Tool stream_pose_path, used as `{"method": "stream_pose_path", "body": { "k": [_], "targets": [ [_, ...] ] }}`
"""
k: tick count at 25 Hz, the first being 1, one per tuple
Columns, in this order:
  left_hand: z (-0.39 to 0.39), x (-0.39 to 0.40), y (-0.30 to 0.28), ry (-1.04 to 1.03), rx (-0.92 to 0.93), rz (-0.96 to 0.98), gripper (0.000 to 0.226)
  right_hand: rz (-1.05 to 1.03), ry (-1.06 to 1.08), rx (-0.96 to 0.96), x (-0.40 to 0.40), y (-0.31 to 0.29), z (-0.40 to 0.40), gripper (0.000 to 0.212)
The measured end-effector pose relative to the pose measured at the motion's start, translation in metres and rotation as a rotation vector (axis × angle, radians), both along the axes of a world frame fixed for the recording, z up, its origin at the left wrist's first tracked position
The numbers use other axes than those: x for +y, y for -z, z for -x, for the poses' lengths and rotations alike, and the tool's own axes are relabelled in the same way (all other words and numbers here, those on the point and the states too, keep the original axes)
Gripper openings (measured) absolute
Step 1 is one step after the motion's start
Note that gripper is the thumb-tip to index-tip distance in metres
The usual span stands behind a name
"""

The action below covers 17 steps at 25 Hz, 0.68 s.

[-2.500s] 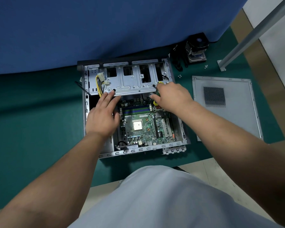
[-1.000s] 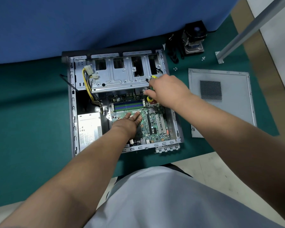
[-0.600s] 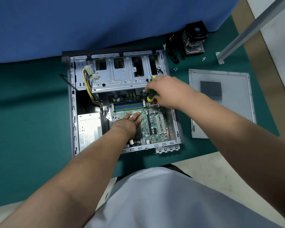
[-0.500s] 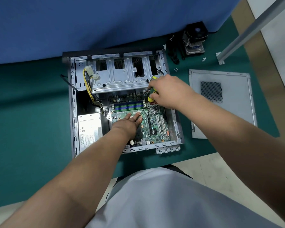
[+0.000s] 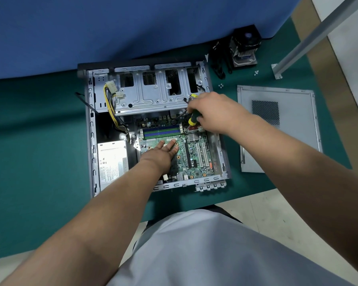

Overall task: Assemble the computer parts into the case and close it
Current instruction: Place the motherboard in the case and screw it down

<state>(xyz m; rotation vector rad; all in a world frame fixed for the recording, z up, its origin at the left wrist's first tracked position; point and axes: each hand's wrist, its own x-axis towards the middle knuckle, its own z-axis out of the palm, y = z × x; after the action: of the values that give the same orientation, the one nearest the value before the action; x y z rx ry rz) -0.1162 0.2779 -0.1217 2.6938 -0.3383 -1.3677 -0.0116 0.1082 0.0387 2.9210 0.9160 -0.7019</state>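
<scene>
Both forearms reach up from the lower frame. The left hand (image 5: pixel 163 150) lies flat on the motherboard (image 5: pixel 192 153), fingers straight and slightly spread. The right hand (image 5: pixel 212 112), just above it, has its fingers curled round a yellow-black screwdriver (image 5: pixel 193 118) whose tip points down at the board's upper edge. The open case (image 5: pixel 91 141) sits mid-frame on the green counter (image 5: pixel 39 151); the side panel (image 5: pixel 293 120) lies to its right, a cooler (image 5: pixel 244 48) at upper right.
</scene>
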Motion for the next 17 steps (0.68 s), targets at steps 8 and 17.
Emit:
{"method": "stream_pose_path", "body": {
  "k": [8, 17],
  "targets": [
    [0.001, 0.0, -0.001, -0.002, -0.011, 0.003, 0.094, 0.015, 0.138, -0.11, 0.014, 0.009, 0.006, 0.036],
    [0.002, 0.002, -0.005, -0.014, -0.015, 0.02, 0.098, -0.027, 0.166, -0.09, 0.009, 0.005, 0.006, 0.04]
  ]
}}
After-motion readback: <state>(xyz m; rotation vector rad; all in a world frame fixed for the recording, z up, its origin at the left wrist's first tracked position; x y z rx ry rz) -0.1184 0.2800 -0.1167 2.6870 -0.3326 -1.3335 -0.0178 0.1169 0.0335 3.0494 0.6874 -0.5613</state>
